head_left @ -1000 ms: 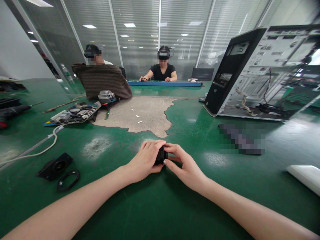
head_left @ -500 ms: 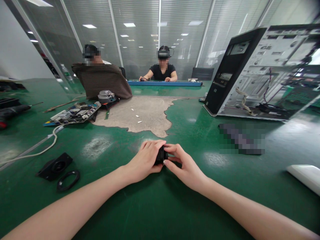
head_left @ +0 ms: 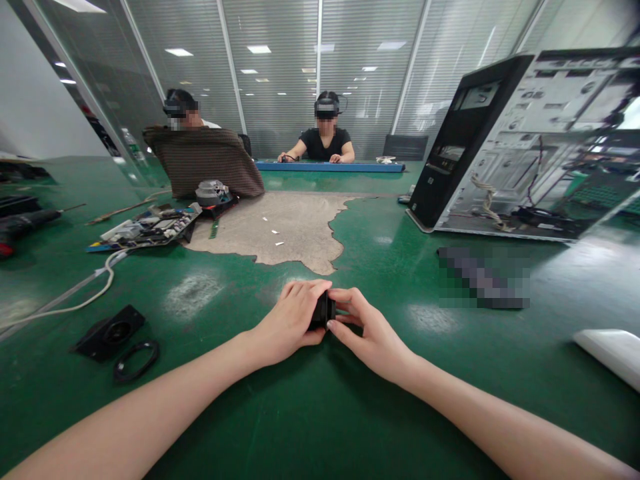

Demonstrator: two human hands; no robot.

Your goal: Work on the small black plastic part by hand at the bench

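Note:
A small black part (head_left: 323,311) rests on the green table (head_left: 310,413) between both of my hands. My left hand (head_left: 290,320) is curled over its left side, fingers wrapped on top. From the right, my right hand (head_left: 367,333) pinches it with thumb and fingertips. Most of the part is hidden by my fingers.
A black speaker (head_left: 111,331) and a loose black ring (head_left: 136,351) lie at the left, near a white cable (head_left: 75,303). A circuit board (head_left: 150,227) lies further back. An open computer case (head_left: 530,147) stands at the right. Two other people sit across the table.

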